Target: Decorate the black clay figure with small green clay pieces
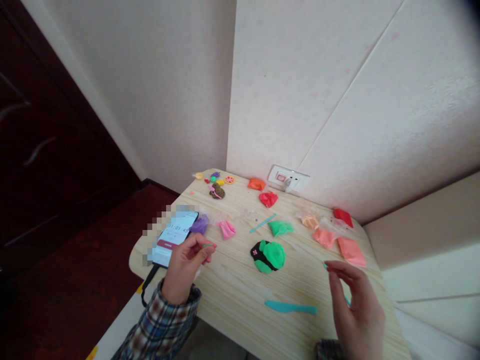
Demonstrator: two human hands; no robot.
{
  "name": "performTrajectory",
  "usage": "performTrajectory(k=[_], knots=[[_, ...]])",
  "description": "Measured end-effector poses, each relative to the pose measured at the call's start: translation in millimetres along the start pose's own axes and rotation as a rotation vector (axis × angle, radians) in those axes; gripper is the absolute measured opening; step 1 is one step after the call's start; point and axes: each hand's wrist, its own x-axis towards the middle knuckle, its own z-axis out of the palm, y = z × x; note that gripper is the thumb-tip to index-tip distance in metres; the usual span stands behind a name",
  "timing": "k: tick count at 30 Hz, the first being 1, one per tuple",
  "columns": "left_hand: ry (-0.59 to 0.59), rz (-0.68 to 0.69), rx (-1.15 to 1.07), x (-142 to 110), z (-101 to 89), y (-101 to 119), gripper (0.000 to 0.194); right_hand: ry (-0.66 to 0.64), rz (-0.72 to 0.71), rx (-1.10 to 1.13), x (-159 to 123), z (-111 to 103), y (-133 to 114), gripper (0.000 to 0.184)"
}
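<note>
My left hand (186,265) is raised over the table's left part, thumb and fingers pinched around a small green bit (207,245) that looks like clay. On the right, my right hand (356,300) is closed in a pinch on a thin teal stick tool (325,266); most of its length is hidden by the fingers. Between the hands lies a flat black and green clay figure (275,255) with a small pink detail at its left. A blue plastic knife (290,307) rests nearer the front edge. Neither hand touches the figure.
Bags of green (281,228), pink (227,229), purple (199,224) and peach clay (324,238) lie around the figure. A blue stick (263,223) is behind it. A phone (174,235) sits left; small clay pieces (216,191) are at the back. Wall socket (288,178) behind.
</note>
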Motion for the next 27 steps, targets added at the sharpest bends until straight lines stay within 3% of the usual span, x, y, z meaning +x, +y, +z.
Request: performTrajectory(k=[4,7,14,19,23,27], knots=[[0.138,0.004,-0.048,5,-8.0,-4,0.02,0.007,-0.014,-0.07,13,3,7,0.025],[0.136,-0.006,-0.047,9,-5.7,-5,0.029,0.0,-0.061,-0.079,21,5,10,0.024],[0.13,0.081,0.09,21,-3.2,-8,0.025,0.047,-0.031,-0.14,51,4,18,0.027],[0.29,0.307,0.716,36,-13.3,-4,0.023,0.052,-0.099,-0.095,64,7,2,0.024],[0.231,0.415,1.183,45,-6.1,-6,0.032,0.068,-0.159,-0.094,55,9,-5,0.021],[0.235,0.403,1.452,48,3.8,-9,0.039,0.099,-0.145,-0.114,41,4,-2,0.022]])
